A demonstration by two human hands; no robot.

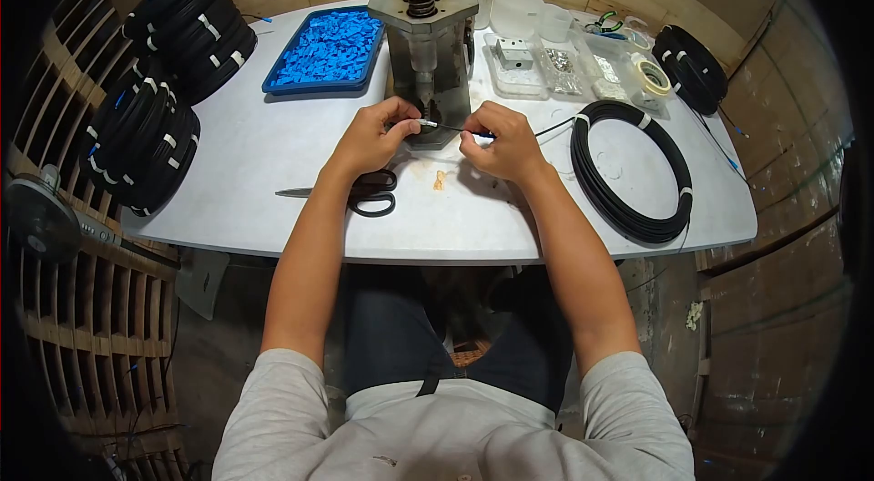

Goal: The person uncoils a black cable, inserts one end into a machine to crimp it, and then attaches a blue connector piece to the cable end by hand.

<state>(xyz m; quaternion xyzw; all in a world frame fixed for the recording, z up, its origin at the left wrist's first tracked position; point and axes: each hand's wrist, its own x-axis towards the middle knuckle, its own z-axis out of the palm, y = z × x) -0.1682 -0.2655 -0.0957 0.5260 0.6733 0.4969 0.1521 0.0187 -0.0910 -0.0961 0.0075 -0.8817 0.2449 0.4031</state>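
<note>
In front of the metal press (424, 35), my left hand (378, 137) pinches a small silvery-white piece (426, 122) at the end of a thin black cable. A short way to the right, my right hand (503, 144) is closed on the same cable (554, 126), which runs off toward a black cable coil (678, 153) with white ties. Part of the cable is hidden by the fingers of my right hand. Black-handled scissors (373, 193) lie beside my left forearm, and a small yellowish scrap (440, 180) rests on the table between my arms.
A blue tray (269, 85) of blue pieces stands left of the press. Stacked black coils (193, 30) fill the table's left side. Clear containers (517, 12), small metal parts (562, 62), a tape roll (652, 78) and another coil (689, 70) sit at the back right.
</note>
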